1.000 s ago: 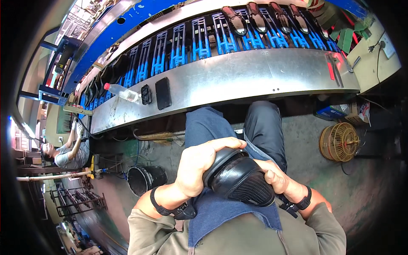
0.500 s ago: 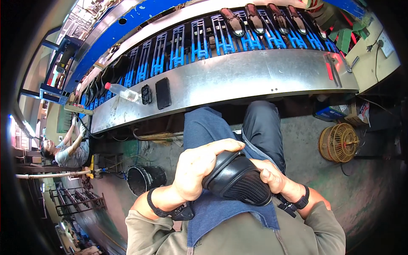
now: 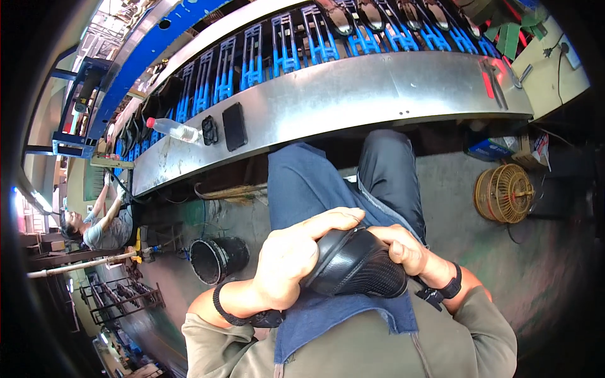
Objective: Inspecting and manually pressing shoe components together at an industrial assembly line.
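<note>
A black shoe [image 3: 359, 264] with a perforated upper is held over my lap, above a blue denim apron [image 3: 343, 318]. Wrapped around its left side is my left hand [image 3: 293, 252], closed, its thumb lying along the top edge. My right hand [image 3: 406, 255] grips the right side with bent fingers. The shoe's underside and the fingertips beneath it are hidden. Both wrists carry black bands.
Ahead runs a metal bench [image 3: 353, 88] with a bottle [image 3: 173, 129], a phone [image 3: 234, 127], a small black object [image 3: 209, 130] and red-handled pliers [image 3: 491, 85]. Behind it stand blue racks [image 3: 287, 47] bearing shoes. A bucket [image 3: 217, 259], wicker basket [image 3: 503, 193] and seated co-worker [image 3: 107, 220] are around.
The shoe has turned slightly in my hands, its perforated part now facing more to the right. The view has shifted a little, so the bench sits higher in it.
</note>
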`<state>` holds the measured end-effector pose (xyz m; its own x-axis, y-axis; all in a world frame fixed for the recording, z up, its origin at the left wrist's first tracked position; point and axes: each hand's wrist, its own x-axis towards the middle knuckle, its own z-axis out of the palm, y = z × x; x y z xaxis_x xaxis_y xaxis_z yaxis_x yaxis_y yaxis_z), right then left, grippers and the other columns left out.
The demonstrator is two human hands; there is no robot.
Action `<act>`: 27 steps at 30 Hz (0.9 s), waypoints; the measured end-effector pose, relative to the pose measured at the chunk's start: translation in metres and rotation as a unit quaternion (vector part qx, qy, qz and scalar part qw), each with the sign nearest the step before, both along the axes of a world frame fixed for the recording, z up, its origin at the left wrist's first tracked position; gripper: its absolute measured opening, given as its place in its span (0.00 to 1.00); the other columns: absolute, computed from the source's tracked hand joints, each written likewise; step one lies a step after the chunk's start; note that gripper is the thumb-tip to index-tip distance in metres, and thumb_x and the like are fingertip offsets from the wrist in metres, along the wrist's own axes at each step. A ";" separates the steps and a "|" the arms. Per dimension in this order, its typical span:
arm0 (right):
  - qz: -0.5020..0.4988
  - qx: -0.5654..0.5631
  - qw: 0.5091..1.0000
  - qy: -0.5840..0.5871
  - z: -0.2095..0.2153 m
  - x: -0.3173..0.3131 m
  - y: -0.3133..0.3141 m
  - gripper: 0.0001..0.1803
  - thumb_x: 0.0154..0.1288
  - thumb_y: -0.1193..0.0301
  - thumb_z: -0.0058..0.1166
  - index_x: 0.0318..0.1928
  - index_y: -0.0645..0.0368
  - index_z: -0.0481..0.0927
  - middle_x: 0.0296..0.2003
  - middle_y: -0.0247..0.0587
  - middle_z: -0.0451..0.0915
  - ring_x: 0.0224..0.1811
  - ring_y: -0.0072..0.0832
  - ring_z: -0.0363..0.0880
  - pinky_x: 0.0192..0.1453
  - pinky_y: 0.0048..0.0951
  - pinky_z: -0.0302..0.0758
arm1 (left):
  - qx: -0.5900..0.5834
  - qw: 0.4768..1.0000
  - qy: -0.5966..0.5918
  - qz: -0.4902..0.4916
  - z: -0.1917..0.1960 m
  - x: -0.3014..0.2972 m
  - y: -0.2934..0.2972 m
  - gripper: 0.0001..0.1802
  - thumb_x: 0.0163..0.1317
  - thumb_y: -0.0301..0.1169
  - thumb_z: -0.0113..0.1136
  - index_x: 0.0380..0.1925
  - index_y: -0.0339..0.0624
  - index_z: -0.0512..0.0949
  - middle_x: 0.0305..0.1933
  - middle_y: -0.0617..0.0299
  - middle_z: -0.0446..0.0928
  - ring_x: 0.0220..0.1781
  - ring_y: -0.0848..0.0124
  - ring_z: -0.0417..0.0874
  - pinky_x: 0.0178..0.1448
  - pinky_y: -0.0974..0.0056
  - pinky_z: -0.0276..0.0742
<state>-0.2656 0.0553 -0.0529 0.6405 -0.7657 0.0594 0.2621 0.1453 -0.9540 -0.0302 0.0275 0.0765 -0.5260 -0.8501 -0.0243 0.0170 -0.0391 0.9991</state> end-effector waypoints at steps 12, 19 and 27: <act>-0.023 0.053 0.998 -0.027 -0.006 0.007 0.006 0.47 0.70 0.31 0.37 0.54 0.69 0.80 0.43 0.43 0.83 0.46 0.27 0.80 0.49 0.28 0.74 | -0.330 0.928 -0.170 -0.031 0.014 -0.001 0.000 0.36 0.49 0.25 0.77 0.59 0.26 0.74 0.59 0.27 0.76 0.59 0.42 0.83 0.60 0.55 0.82; -0.036 0.061 0.997 -0.036 -0.023 0.010 0.009 0.45 0.73 0.33 0.36 0.50 0.69 0.80 0.41 0.41 0.82 0.43 0.25 0.78 0.48 0.27 0.73 | -0.374 0.908 -0.186 0.025 -0.019 -0.003 0.010 0.36 0.61 0.31 0.70 0.66 0.25 0.67 0.66 0.29 0.71 0.64 0.42 0.80 0.66 0.50 0.76; -0.059 0.099 0.992 -0.056 -0.019 0.004 0.010 0.44 0.75 0.36 0.35 0.53 0.70 0.79 0.43 0.40 0.82 0.46 0.25 0.78 0.50 0.26 0.72 | -0.315 0.930 -0.167 0.084 -0.026 -0.020 0.009 0.46 0.56 0.28 0.73 0.71 0.25 0.60 0.61 0.31 0.76 0.58 0.45 0.85 0.61 0.56 0.81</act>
<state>-0.2618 0.0653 -0.0720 0.5430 -0.8390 -0.0341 0.3904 0.2882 -0.8744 -0.0499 0.0362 0.0509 -0.4377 -0.8204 0.3680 -0.3458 0.5314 0.7734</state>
